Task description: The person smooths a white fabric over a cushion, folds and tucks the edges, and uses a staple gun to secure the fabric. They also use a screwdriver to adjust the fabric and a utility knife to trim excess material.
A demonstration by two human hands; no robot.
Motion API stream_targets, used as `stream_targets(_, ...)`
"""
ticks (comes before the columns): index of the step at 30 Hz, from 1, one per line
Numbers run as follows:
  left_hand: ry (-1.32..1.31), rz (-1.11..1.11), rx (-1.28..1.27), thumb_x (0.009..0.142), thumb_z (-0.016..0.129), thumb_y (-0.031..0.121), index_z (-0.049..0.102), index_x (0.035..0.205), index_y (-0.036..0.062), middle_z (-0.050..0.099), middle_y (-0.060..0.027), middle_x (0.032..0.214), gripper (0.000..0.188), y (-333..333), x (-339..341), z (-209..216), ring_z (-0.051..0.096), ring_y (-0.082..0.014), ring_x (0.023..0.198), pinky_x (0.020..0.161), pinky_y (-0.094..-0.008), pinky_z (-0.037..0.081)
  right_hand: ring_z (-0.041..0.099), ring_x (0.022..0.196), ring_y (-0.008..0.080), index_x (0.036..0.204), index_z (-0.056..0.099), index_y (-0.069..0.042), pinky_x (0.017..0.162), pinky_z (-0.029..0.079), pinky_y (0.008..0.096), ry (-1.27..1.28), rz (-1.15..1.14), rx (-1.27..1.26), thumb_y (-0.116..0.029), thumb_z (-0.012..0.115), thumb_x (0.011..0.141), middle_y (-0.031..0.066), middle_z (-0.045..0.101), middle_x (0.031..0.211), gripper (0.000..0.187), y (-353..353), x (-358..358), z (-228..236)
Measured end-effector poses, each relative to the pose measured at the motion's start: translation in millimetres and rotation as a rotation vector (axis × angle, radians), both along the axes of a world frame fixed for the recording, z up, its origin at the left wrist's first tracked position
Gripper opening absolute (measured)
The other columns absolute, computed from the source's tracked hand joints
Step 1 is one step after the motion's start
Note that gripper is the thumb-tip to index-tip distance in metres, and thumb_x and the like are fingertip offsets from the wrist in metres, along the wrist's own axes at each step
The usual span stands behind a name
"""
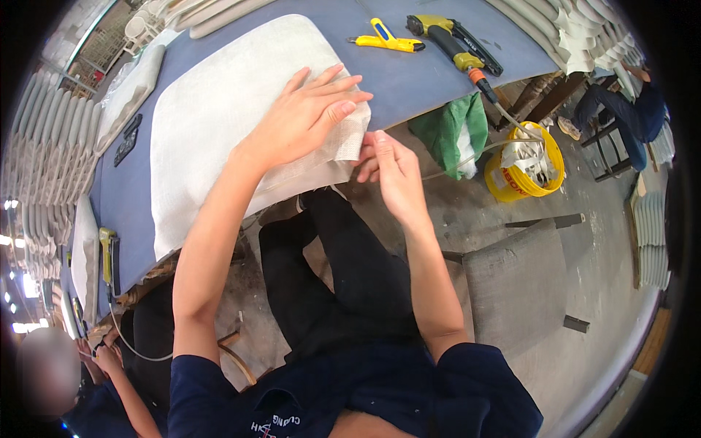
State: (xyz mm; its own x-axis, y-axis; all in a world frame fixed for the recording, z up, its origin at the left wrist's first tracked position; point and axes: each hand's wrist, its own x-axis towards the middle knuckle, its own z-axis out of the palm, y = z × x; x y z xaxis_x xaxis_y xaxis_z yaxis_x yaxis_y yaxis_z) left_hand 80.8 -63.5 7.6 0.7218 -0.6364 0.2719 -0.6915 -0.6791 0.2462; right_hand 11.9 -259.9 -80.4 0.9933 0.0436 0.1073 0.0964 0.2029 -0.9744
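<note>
A pale, fabric-covered seat panel (219, 109) with rounded corners lies on the blue-grey tabletop and reaches past its near edge. My left hand (310, 109) rests on the panel's right part, fingers spread out flat. At the corner beside it, my right hand (391, 168) is closed, thumb and fingers pinching the loose fabric edge (352, 144). A flap of the cloth hangs below the panel along the side facing me. Beyond the panel lie a yellow hand tool (387, 42) with a blue part and a yellow-and-black staple gun (453, 47) joined to an air hose.
A yellow bucket (504, 179) of scraps and a green cloth bag (456, 135) are below the table's right end. A grey upholstered chair (515, 285) stands on the floor at right. Another staple gun (109, 259) lies at left, near a co-worker (109, 394). Stacked panels (55, 139) rise at far left.
</note>
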Motion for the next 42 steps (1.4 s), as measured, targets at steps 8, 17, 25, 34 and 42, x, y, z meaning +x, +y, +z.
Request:
stream_targets(8, 0.245, -0.123, 0.017, 0.117, 0.033, 0.045, 0.074, 0.110, 0.0119, 0.070, -0.0063, 0.140, 0.053, -11.0, 35.0, 7.8, 0.041, -0.0284, 0.156, 0.134, -0.0569, 0.004, 0.053, 0.064, 0.0053, 0.094, 0.065, -0.002, 0.058, 0.043, 0.0246, 0.089, 0.063, 0.208, -0.035, 0.067, 0.110, -0.0019, 0.062, 0.077, 0.037, 18.5, 15.5, -10.8)
stream_targets(17, 0.143, -0.093, 0.151, 0.113, 0.044, 0.029, 0.074, 0.108, 0.0126, 0.070, -0.0068, 0.134, 0.035, -27.0, 31.6, 8.8, 0.048, -0.0283, 0.149, 0.132, -0.0576, 0.009, 0.047, 0.063, 0.0047, 0.097, 0.065, -0.002, 0.057, 0.039, 0.0258, 0.036, -0.001, 0.127, -0.029, 0.067, 0.110, -0.0031, 0.054, 0.069, 0.030, 14.6, 12.1, -31.5)
stream_targets(25, 0.001, 0.011, 0.195, 0.104, 0.058, 0.022, 0.076, 0.104, 0.0128, 0.070, -0.0080, 0.134, 0.020, -38.8, 29.5, -0.6, 0.049, -0.0312, 0.149, 0.131, -0.0580, 0.017, 0.045, 0.066, 0.0064, 0.093, 0.067, 0.000, 0.059, 0.039, 0.0284, 0.026, 0.108, 0.125, -0.025, 0.069, 0.108, -0.0014, 0.053, 0.068, 0.030, -1.8, 26.9, -48.6)
stream_targets(34, -0.036, 0.073, 0.234, 0.085, 0.074, 0.023, 0.076, 0.099, 0.0170, 0.065, -0.0074, 0.144, 0.015, -48.4, 28.1, -3.3, 0.036, -0.0376, 0.159, 0.129, -0.0652, 0.016, 0.041, 0.060, 0.0087, 0.083, 0.066, 0.001, 0.055, 0.036, 0.0306, -0.165, 0.105, 0.128, -0.023, 0.076, 0.103, 0.0015, 0.048, 0.062, 0.032, 3.0, 55.0, -89.8)
stream_targets(42, -0.092, 0.265, 0.287, 0.079, 0.077, 0.022, 0.076, 0.125, 0.0220, 0.043, -0.0141, 0.169, 0.046, -52.6, 8.0, -0.2, 0.023, -0.0492, 0.162, 0.123, -0.0770, 0.017, 0.041, 0.057, 0.0086, 0.076, 0.065, -0.002, 0.053, 0.035, 0.0310, -0.173, 0.124, 0.222, -0.022, 0.077, 0.102, 0.0003, 0.047, 0.059, 0.035, 6.8, 54.6, -95.9)
